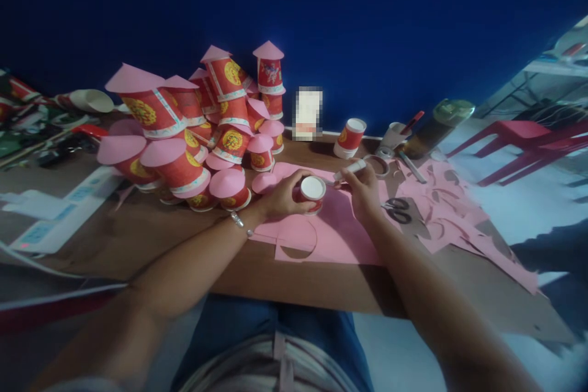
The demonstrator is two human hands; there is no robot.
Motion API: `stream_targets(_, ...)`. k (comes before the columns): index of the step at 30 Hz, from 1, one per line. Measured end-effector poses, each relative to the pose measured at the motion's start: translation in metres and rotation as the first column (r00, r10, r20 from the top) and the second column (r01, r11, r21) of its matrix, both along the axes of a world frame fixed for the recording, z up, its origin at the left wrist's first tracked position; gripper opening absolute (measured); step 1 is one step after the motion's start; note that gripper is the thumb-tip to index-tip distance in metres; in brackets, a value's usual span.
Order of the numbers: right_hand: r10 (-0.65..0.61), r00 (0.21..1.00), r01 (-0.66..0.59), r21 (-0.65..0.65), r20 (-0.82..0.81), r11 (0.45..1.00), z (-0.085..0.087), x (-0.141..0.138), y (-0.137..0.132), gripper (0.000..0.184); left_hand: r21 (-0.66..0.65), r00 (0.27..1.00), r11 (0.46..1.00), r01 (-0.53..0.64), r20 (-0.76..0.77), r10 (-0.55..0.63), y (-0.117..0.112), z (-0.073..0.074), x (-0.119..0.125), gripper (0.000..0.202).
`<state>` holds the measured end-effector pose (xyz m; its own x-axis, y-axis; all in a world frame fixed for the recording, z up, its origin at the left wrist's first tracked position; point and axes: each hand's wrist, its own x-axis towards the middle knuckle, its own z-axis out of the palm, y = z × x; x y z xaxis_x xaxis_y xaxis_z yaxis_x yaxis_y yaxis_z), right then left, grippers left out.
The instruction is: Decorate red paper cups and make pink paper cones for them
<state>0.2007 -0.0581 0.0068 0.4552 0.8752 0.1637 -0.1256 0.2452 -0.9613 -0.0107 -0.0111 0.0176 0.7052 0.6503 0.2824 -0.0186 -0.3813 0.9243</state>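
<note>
My left hand is wrapped round a red paper cup, whose white round end faces up. Just to its right, my right hand grips a small white tube, one end pointing toward the cup. I cannot make out whether the tube touches it. Under both hands lie pink paper sheets, one with a round hole cut out. Black-handled scissors rest beside my right wrist.
Several red cups with pink paper cones are piled at the left. Behind the hands stands another red cup. A tape roll, a large jar and pink scraps are right; a white power strip lies left.
</note>
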Motion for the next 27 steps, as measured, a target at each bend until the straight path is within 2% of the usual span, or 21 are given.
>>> stream_targets(5, 0.074, 0.995, -0.074, 0.005, -0.073, 0.997, -0.001, 0.001, 0.001, 0.041, -0.044, 1.0, 0.999, 0.01, 0.015, -0.009, 0.002, -0.002, 0.0, 0.058)
stream_targets(12, 0.179, 0.97, -0.181, 0.0, -0.163, 0.983, 0.0, 0.0, -0.001, 0.04, -0.154, 0.997, 0.985, 0.073, 0.022, -0.07, 0.004, -0.001, -0.002, 0.072)
stream_targets(14, 0.191, 0.963, -0.194, 0.003, -0.192, 0.981, 0.0, -0.001, 0.0, 0.041, -0.169, 0.996, 0.985, 0.046, 0.083, -0.033, 0.007, -0.002, -0.002, 0.065)
stream_targets(18, 0.171, 0.958, -0.178, -0.009, -0.232, 0.984, 0.0, -0.005, 0.003, 0.04, -0.219, 0.974, 0.973, -0.072, 0.196, 0.116, 0.013, -0.005, -0.001, 0.057)
stream_targets(23, 0.185, 0.969, -0.191, -0.021, -0.166, 0.981, 0.003, -0.012, 0.007, 0.042, -0.314, 0.944, 0.921, -0.23, 0.158, 0.289, 0.022, -0.016, 0.007, 0.044)
stream_targets(27, 0.196, 0.975, -0.202, -0.051, -0.101, 0.978, 0.002, -0.017, 0.01, 0.045, -0.266, 0.938, 0.935, -0.233, 0.194, 0.289, 0.028, -0.023, 0.015, 0.04)
